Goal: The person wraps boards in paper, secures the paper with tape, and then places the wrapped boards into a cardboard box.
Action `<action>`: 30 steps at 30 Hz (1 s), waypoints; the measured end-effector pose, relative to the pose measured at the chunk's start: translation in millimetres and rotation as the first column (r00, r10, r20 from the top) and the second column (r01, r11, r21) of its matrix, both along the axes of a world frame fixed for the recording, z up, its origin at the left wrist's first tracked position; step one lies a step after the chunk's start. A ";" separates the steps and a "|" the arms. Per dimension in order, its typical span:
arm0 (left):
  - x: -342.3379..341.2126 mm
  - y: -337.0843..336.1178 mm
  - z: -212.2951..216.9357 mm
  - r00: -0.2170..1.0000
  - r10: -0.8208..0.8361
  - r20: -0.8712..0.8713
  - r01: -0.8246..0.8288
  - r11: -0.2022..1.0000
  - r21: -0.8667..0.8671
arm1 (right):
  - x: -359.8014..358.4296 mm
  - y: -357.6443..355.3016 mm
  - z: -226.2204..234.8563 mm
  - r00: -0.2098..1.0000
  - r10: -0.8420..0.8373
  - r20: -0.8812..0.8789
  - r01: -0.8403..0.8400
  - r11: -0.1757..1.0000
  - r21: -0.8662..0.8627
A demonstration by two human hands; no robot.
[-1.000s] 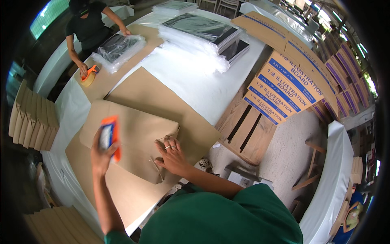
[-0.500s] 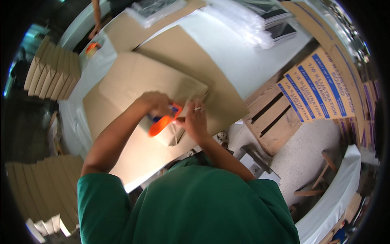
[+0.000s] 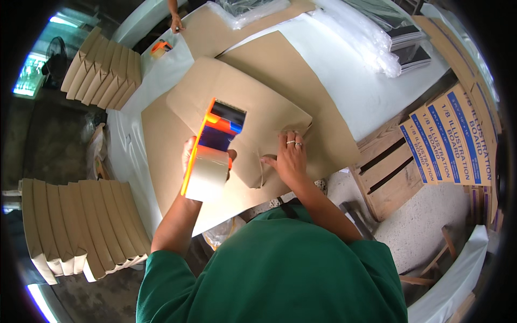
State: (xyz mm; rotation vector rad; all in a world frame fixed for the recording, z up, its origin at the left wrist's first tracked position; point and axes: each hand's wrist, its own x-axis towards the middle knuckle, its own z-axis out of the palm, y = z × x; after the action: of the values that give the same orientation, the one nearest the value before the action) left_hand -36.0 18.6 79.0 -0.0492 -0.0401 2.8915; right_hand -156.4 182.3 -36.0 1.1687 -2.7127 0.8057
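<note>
- Cardboard stacks come first at the far left: one row of flat tan pieces stands on edge low down [image 3: 81, 226], and a second row [image 3: 105, 70] stands higher up, just beside the counter's [image 3: 350, 86] white-covered corner.
- Next, the left hand [image 3: 195, 156] is clenched around the handle of an orange and blue tape dispenser [image 3: 212, 148], which carries a roll of tan packing tape [image 3: 207, 173] (the roll faces the camera); the dispenser is raised over the brown paper-wrapped parcel [image 3: 242, 107].
- That parcel lies on a larger brown paper sheet [image 3: 161, 156] spread across the counter, near its front edge.
- Further right, the right hand [image 3: 291, 159], rings on two fingers, presses flat on the parcel's folded end with fingers spread, grasping nothing.
- Beyond the parcel, at the far edge, another person's hand [image 3: 175, 22] rests on the counter near a second orange tape dispenser [image 3: 160, 48].
- Clear plastic-wrapped packs [image 3: 377, 43] lie toward the counter's right end.
- Rightmost, a wooden pallet [image 3: 393, 172] sits on the floor, with printed cardboard boxes [image 3: 452, 134] beside it.
</note>
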 end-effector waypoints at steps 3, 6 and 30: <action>-16.7 15.0 5.0 0.991 0.129 0.035 -0.105 0.916 -0.387 | -4.4 1.4 0.6 1.000 0.006 0.012 -0.006 0.999 0.050; -29.8 13.4 1.8 0.923 0.343 0.173 -0.199 0.812 -0.548 | -3.5 -0.8 3.1 0.999 0.025 0.028 -0.027 0.998 0.063; -43.3 33.5 -86.3 0.852 0.106 -0.513 -0.281 -0.735 -0.617 | -96.8 -16.9 5.8 -0.153 0.429 0.890 -0.055 0.896 -0.441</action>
State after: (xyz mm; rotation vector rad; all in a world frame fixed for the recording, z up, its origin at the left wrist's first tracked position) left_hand -79.3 52.1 -7.3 -0.2411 3.2803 1.5039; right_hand -253.2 165.4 -30.2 1.2279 -2.8190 3.2804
